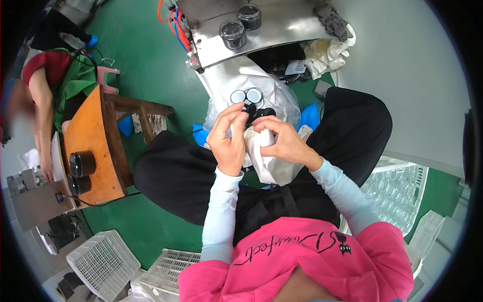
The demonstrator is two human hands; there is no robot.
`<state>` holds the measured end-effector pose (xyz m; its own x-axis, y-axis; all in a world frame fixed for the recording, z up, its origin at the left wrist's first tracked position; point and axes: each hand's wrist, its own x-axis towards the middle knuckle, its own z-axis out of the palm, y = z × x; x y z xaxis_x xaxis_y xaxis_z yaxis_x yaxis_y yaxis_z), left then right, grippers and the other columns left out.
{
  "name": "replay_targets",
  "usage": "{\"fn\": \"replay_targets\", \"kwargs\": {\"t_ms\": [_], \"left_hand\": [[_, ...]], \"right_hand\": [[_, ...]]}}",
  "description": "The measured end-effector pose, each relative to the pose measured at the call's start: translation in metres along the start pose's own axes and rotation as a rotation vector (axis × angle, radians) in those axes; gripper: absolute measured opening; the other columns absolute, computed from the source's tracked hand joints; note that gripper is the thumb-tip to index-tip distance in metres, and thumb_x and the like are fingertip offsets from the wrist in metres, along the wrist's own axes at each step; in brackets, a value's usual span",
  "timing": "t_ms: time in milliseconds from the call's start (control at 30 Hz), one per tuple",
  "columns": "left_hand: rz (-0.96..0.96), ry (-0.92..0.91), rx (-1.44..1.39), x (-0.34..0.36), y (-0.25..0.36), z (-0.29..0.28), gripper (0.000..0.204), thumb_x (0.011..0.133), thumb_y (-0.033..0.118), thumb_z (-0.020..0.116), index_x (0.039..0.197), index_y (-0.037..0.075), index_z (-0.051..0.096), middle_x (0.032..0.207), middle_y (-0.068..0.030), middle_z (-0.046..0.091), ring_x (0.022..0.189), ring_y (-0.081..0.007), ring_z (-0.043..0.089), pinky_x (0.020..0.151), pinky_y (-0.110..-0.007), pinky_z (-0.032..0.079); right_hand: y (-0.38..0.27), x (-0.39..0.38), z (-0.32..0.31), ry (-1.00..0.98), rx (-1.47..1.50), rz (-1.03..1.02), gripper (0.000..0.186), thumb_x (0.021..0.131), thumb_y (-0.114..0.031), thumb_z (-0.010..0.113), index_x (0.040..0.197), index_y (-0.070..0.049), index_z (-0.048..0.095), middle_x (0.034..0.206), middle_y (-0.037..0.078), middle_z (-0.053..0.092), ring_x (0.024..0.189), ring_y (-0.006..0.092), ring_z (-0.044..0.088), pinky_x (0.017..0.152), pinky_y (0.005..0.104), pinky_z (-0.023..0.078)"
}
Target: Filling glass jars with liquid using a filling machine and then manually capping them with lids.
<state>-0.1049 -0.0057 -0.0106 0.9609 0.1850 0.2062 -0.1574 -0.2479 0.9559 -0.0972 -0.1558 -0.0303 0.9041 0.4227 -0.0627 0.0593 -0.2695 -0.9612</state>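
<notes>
Over my lap, my left hand has its thumb and fingers closed together beside small black round parts; whatever is between its fingertips is too small to make out. To its right, my right hand grips a fold of white, soft sheet material between thumb and fingers, near the same black parts. Just beyond my fingers, two black-rimmed lids with white inner faces rest on a white liner in a clear plastic bag.
Ahead stands a metal bench with two clear jars on it. At left, a wooden table holds black jars, and a co-worker's arm reaches beside it. A crate of clear jars is at right; white crates sit lower left.
</notes>
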Motion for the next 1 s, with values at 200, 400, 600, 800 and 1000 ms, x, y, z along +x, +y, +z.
{"fn": "replay_targets", "kwargs": {"t_ms": [200, 400, 600, 800, 1000], "left_hand": [[0.13, -0.391, 0.32, -0.025, 0.0, 0.003, 0.063, 0.068, 0.003, 0.068, 0.125, -0.001, 0.042, 0.129, -0.0216, 0.041, 0.114, -0.0386, 0.046, 0.092, -0.037, 0.041], [0.177, -0.142, 0.389, -0.028, -0.006, 0.02, 0.047, 0.068, -0.009, 0.055, 0.114, -0.002, 0.046, 0.122, -0.0235, 0.045, 0.104, -0.0414, 0.052, 0.082, -0.041, 0.047], [0.134, -0.128, 0.345, -0.019, -0.004, 0.01, 0.026, 0.067, -0.014, 0.053, 0.088, 0.001, 0.054, 0.089, -0.0164, 0.058, 0.074, -0.0292, 0.059, 0.062, -0.032, 0.047], [-0.18, -0.113, -0.082, -0.018, -0.021, -0.002, 0.02, 0.071, -0.015, 0.049, 0.085, -0.003, 0.057, 0.087, -0.0064, 0.057, 0.077, -0.0101, 0.055, 0.066, -0.024, 0.046], [-0.697, -0.239, -1.082, -0.013, -0.043, -0.019, 0.023, 0.073, -0.017, 0.047, 0.09, -0.006, 0.059, 0.1, -0.0107, 0.061, 0.084, -0.0156, 0.06, 0.077, -0.026, 0.049]], "right_hand": [[0.006, 0.005, -0.013, 0.289, -0.297, -0.046, 0.039, 0.06, -0.015, 0.067, 0.093, -0.001, 0.053, 0.104, 0.015, 0.052, 0.099, 0.0334, 0.047, 0.087, 0.0379, 0.038], [-0.012, 0.001, -0.011, 0.296, -0.431, -0.283, 0.037, 0.063, -0.012, 0.068, 0.095, -0.002, 0.052, 0.119, 0.019, 0.045, 0.105, 0.0383, 0.042, 0.09, 0.0414, 0.036], [-0.006, -0.005, -0.013, 0.195, -0.352, -0.23, 0.043, 0.063, -0.011, 0.072, 0.099, -0.003, 0.051, 0.127, 0.021, 0.042, 0.112, 0.0385, 0.041, 0.094, 0.0416, 0.035], [0.001, 0.0, -0.026, 0.131, 0.038, -0.008, 0.049, 0.062, -0.006, 0.074, 0.104, -0.005, 0.048, 0.11, 0.014, 0.056, 0.097, 0.0263, 0.056, 0.084, 0.0348, 0.044], [0.025, 0.01, -0.036, -0.196, 0.933, 0.27, 0.062, 0.063, 0.005, 0.071, 0.117, -0.006, 0.042, 0.106, 0.008, 0.056, 0.096, 0.0162, 0.055, 0.083, 0.0287, 0.046]]}}
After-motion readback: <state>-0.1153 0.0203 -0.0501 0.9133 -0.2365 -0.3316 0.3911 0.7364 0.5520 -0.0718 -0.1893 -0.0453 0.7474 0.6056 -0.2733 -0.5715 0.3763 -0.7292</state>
